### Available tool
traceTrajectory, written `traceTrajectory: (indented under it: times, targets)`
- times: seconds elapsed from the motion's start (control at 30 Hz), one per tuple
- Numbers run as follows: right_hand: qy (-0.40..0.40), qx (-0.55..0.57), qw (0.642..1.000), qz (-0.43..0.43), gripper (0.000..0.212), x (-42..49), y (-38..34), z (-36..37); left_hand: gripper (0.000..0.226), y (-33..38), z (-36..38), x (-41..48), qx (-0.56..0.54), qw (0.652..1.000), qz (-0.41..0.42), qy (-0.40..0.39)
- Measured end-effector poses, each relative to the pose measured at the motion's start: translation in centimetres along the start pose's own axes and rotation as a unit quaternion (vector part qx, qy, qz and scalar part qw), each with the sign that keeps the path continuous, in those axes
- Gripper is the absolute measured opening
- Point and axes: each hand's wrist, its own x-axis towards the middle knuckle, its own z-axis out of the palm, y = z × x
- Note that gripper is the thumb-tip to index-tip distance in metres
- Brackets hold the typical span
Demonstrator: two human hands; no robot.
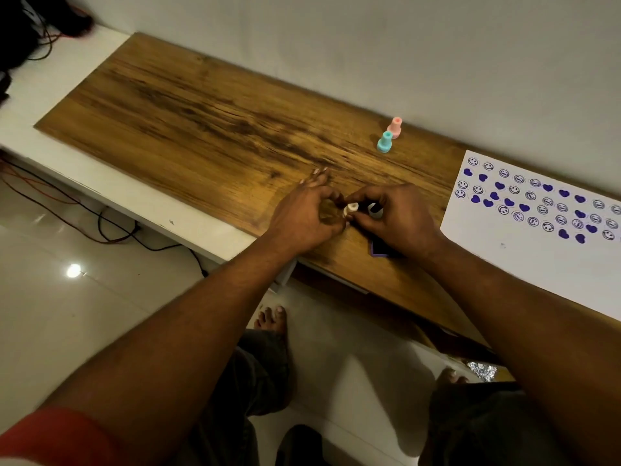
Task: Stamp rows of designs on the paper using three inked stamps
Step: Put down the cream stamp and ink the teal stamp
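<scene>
- Fingertips [339,198] of both hands meet around a small cream stamp [352,208] in the head view, just above the wooden board.
- My left hand [307,215] has its thumb and forefinger curled in toward the stamp's near end, while its other fingers stretch forward and lie spread over the wood; I cannot tell whether it truly pinches the stamp or only touches it.
- My right hand [396,216] is curled over, thumb and forefinger closed on the stamp's other side. Inside that curl sits a small dark piece with a pale rim [375,210]; I cannot tell what it is.
- Just beneath my right wrist a dark purple ink pad [379,248] lies flat near the board's front edge, partly hidden by the hand.
- Farther back on the wooden board [201,112], a teal stamp [384,142] and a pink stamp [395,127] stand upright just beside each other, the pink one nearer the wall, both well apart from my hands.
- At the right, a white sheet of paper [524,264] lies on the board, carrying rows of purple hearts [564,193] mixed with round smiley faces [473,161]; its near part is unprinted.
- Both forearms reach in from the bottom, with a red sleeve [60,435] at the lower left corner.
</scene>
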Motion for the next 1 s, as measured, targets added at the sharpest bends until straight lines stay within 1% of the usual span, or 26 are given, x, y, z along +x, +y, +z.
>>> traceTrajectory:
  times: [0.3,0.47,0.67,0.77,0.87,1.0]
  targets:
    - [-0.013,-0.048,0.998,-0.024,0.031,0.0,-0.7,-0.1,0.05,0.0,-0.1,0.1,0.006,1.0,0.006,-0.012]
    - [-0.013,-0.08,0.997,-0.007,0.028,0.1,-0.9,0.0,0.046,-0.1,-0.4,0.2,-0.003,1.0,0.0,-0.024]
    - [0.011,-0.077,0.996,0.036,0.027,-0.6,-1.5,0.9,0.046,0.2,-0.4,0.3,-0.004,0.999,-0.006,-0.031]
    - [0.018,-0.061,0.997,0.051,0.033,-0.5,-1.6,1.0,0.05,0.4,-0.5,0.3,0.006,0.999,-0.004,-0.031]
    - [0.014,-0.054,0.997,0.049,0.044,-0.4,-1.6,0.7,0.052,0.5,-0.6,0.3,0.013,0.999,0.001,-0.032]
    - [0.011,-0.069,0.997,0.022,0.04,-0.1,-1.7,0.3,0.054,0.6,-1.0,0.3,0.02,0.999,-0.004,-0.04]
